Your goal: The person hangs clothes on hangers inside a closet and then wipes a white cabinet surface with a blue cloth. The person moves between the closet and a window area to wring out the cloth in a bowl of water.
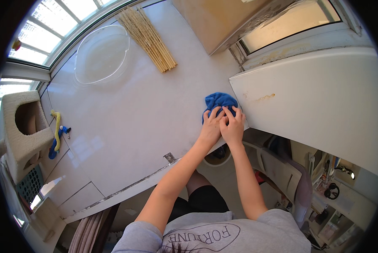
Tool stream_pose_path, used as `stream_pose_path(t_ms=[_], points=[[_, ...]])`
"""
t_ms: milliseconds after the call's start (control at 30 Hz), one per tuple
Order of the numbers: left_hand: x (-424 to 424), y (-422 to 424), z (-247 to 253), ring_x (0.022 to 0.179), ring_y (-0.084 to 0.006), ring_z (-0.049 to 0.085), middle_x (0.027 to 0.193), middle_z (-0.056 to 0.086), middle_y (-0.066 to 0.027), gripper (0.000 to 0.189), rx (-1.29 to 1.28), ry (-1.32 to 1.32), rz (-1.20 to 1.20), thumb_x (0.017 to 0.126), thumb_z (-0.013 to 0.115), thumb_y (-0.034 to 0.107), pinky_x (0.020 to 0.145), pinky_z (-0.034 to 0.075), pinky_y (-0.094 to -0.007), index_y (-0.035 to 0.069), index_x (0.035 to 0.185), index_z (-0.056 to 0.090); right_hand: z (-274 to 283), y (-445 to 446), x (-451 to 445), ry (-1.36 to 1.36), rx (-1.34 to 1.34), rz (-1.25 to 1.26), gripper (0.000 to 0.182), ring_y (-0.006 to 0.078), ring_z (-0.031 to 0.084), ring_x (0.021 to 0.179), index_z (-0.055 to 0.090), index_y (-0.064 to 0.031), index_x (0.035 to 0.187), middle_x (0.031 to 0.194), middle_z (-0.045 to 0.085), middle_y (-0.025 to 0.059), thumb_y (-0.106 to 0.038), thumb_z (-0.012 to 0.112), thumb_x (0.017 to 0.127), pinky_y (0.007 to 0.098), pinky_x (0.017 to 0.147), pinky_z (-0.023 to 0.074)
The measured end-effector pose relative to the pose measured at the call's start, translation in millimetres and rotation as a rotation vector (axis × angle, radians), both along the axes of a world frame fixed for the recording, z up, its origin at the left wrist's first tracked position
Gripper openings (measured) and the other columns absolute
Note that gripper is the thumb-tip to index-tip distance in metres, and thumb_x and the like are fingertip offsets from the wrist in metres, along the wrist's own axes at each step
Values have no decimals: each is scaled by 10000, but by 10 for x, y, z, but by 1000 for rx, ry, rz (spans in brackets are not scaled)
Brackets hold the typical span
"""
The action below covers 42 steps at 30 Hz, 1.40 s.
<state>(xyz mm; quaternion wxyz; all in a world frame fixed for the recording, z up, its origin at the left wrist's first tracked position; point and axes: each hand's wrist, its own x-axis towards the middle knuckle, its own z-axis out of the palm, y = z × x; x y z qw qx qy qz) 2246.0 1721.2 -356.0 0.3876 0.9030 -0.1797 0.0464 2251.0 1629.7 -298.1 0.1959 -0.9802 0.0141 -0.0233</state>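
Observation:
A crumpled blue cloth [221,100] lies on the pale tiled ledge [128,117], close against the white wall on the right. Both of my hands press on it side by side with bent fingers. My left hand [211,126] covers its lower left part, and my right hand [234,125] rests on its lower right part. The fingertips meet near the cloth's middle, and the palms hide its near edge.
A clear plastic basin [101,55] and a bundle of dry stalks [151,41] stand or lie by the window. A cardboard box [208,22] is at the back right. At left are a plush cat house [24,139] and cord toys [57,132]. The ledge's front edge is chipped.

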Motion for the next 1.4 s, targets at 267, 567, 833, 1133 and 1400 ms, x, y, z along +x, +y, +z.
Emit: stream_pose_path(t_ms=[267,567,833,1133,1400], points=[[-1323,-271,823,1147,-297,466,1156,575,-112,360,-581,264,-44,766,595,81,934,341,-411,55,1125,600,745,-141,-1169,-66,-46,-68,285,313,494,1045,695,-46,1011,1081,583,100,-110,600,750,435,902,424],[-1169,1980,308,1390,-317,214,1477,345,-43,544,315,19,696,877,567,335,1060,149,-570,155,1375,444,179,2411,-744,-47,293,518,483,389,234,1388,550,-135,1300,1427,417,124,-231,507,829,522,1139,149],[-726,1436,52,1425,-320,201,1490,365,-40,543,272,-87,480,886,501,304,1103,139,-578,144,1400,435,-397,1747,-431,-186,166,286,500,409,335,1336,551,-19,1284,1433,409,209,-197,575,817,453,1105,287],[-1061,-280,538,966,-300,590,1048,623,-142,363,-840,510,-190,832,561,100,842,461,-399,80,1193,535,314,-24,-1133,-271,181,-423,420,319,520,1100,577,-28,1231,1216,554,164,-172,623,839,430,962,400],[-1104,954,809,1232,-364,456,1252,560,-185,404,-335,279,443,849,548,85,1025,359,-481,72,1253,528,151,853,-1056,-168,179,187,425,363,278,1376,548,-80,1301,1390,463,145,-311,393,980,551,1111,160]])
